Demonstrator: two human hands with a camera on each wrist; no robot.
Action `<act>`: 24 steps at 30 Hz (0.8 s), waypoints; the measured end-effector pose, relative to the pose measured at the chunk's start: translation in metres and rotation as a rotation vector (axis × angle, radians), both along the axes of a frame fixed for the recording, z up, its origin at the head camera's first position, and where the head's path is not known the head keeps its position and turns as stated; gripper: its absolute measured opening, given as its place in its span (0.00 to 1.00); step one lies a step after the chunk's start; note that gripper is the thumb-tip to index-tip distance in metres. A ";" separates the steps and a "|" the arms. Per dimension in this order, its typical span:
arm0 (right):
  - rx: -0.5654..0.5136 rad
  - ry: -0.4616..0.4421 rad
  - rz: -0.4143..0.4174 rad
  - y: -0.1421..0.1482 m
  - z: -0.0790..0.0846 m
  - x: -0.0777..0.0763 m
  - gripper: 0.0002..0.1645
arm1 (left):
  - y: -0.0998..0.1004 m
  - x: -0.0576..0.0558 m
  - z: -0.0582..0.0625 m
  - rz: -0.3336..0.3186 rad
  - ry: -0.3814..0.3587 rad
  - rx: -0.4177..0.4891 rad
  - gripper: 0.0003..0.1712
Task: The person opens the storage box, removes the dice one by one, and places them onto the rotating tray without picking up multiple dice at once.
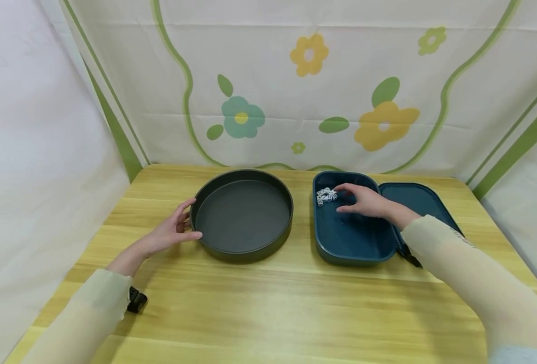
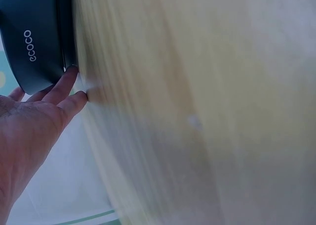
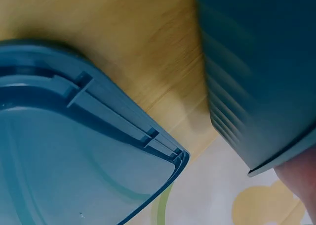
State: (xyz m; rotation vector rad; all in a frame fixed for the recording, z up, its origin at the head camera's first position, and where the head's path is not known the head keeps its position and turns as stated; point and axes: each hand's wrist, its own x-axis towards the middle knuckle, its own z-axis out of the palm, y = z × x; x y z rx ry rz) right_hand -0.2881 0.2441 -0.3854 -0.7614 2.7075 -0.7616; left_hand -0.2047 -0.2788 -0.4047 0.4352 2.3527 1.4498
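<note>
My left hand (image 1: 170,232) rests on the left side of a round, dark grey tray (image 1: 245,215), its thumb at the rim and its fingers spread along the outer wall. In the left wrist view the tray's wall (image 2: 29,37) reads "ecoco", and fingertips touch its lower edge. My right hand (image 1: 364,200) reaches into a dark blue rectangular lunch box (image 1: 355,242), thumb and fingers apart. Just left of those fingertips, a small white bunch with black markings (image 1: 326,196) lies in the box's back left corner. The box wall hides most of this hand in the right wrist view.
To the box's right lies its blue lid (image 1: 414,202), inner side up, partly behind my right forearm. A black clasp-like piece (image 1: 408,255) sits between them. All stand on a wooden table (image 1: 259,308); a flowered cloth (image 1: 268,76) hangs behind.
</note>
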 end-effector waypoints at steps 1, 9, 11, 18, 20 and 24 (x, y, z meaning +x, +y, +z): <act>0.002 -0.002 0.001 -0.001 0.000 0.000 0.37 | 0.000 0.000 0.000 0.001 0.001 -0.002 0.53; 0.017 0.005 0.003 -0.001 -0.005 -0.006 0.34 | 0.000 0.000 -0.001 -0.001 0.017 -0.018 0.54; 0.008 0.009 0.003 -0.001 -0.007 -0.007 0.33 | -0.001 0.000 -0.001 0.003 0.017 -0.020 0.54; -0.003 0.054 0.014 -0.004 -0.011 -0.008 0.27 | -0.001 0.000 -0.001 0.001 0.011 -0.014 0.53; -0.010 0.062 0.019 -0.004 -0.012 -0.008 0.25 | -0.001 0.001 -0.001 -0.004 0.010 -0.010 0.53; -0.042 0.039 0.005 -0.005 -0.013 -0.009 0.20 | 0.000 0.001 -0.001 -0.004 0.012 -0.009 0.53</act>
